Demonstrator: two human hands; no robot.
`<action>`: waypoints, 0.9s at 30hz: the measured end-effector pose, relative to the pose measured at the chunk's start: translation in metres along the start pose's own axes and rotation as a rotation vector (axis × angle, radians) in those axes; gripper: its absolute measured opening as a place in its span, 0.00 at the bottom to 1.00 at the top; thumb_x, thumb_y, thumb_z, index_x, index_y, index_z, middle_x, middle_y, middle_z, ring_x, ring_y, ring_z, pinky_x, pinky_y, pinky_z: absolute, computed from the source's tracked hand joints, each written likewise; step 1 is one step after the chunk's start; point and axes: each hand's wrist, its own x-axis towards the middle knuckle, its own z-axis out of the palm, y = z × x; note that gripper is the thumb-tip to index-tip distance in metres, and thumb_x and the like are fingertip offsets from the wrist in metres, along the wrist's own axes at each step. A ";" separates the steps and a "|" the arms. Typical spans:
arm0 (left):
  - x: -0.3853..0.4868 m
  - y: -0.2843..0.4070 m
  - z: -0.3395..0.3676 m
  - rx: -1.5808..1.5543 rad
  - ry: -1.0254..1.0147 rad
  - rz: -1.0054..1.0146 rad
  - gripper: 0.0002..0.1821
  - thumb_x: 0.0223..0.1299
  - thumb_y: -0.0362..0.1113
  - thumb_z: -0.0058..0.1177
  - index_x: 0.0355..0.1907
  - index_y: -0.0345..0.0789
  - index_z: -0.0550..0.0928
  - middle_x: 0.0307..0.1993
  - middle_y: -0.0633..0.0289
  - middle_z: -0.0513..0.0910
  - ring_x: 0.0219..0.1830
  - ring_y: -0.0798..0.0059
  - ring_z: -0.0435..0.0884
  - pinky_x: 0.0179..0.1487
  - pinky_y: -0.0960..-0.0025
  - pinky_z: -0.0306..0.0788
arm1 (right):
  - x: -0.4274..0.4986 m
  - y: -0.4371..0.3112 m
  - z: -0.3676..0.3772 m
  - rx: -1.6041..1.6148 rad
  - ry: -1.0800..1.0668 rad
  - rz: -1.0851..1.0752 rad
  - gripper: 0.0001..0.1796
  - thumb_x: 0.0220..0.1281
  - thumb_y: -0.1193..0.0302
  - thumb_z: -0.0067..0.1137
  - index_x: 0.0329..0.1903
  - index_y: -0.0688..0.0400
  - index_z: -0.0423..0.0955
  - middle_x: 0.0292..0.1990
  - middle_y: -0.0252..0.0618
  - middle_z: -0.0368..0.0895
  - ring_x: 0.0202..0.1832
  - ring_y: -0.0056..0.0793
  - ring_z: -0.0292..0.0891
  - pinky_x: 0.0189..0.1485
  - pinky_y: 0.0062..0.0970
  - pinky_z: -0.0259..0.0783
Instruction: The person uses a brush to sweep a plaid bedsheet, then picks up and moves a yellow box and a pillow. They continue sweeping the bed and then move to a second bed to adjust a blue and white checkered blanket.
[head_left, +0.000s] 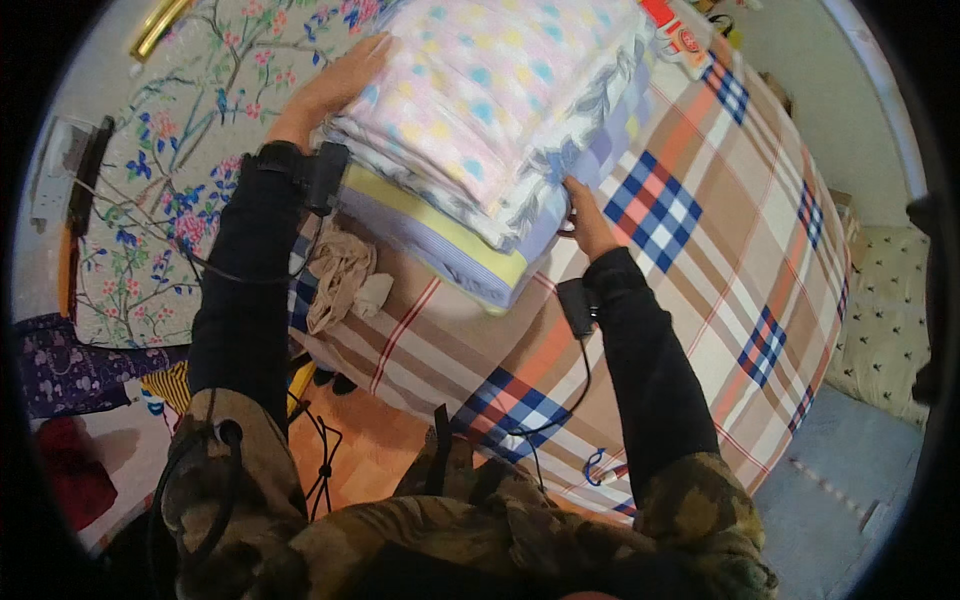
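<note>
A stack of folded cloth lies before me on a plaid bedcover (660, 300). Its top piece is a pale pink cloth (450, 90) with blue and yellow dots. Beneath that comes a white cloth (517, 217) with grey-blue leaves, then a lavender and yellow striped cloth (420, 232) at the bottom. Along the stack's left side my left hand (334, 86) grips the edge, its fingertips partly hidden. My right hand (589, 214) holds the right edge near the front corner, fingers curled against the layers. Both wrists carry black strapped devices with cables.
Crumpled beige fabric (341, 277) lies on the bedcover beside my left forearm. A floral padded panel (180, 150) stands at the left, near a white power strip (56, 172). A red and white package (675, 34) is beyond the stack. A blue cord loop (595, 469) lies by my right elbow.
</note>
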 end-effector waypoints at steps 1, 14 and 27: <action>0.000 -0.016 0.015 0.190 0.011 0.088 0.36 0.54 0.55 0.52 0.61 0.36 0.63 0.58 0.52 0.66 0.58 0.63 0.65 0.60 0.65 0.59 | 0.016 0.012 0.017 -0.037 -0.044 -0.042 0.35 0.54 0.38 0.39 0.55 0.51 0.61 0.47 0.37 0.68 0.43 0.31 0.66 0.44 0.41 0.63; 0.012 0.015 0.062 0.602 0.360 0.139 0.39 0.41 0.54 0.62 0.53 0.30 0.70 0.49 0.44 0.73 0.51 0.52 0.72 0.54 0.62 0.64 | 0.011 0.026 -0.004 0.086 -0.042 -0.192 0.38 0.53 0.51 0.49 0.63 0.56 0.51 0.61 0.38 0.55 0.62 0.34 0.50 0.61 0.39 0.49; 0.111 0.080 0.141 0.883 -0.296 0.271 0.42 0.46 0.64 0.50 0.62 0.46 0.60 0.62 0.41 0.55 0.62 0.32 0.49 0.60 0.40 0.49 | 0.114 -0.045 -0.039 0.102 -0.013 -0.791 0.36 0.49 0.70 0.50 0.63 0.61 0.52 0.54 0.49 0.65 0.55 0.39 0.62 0.57 0.29 0.58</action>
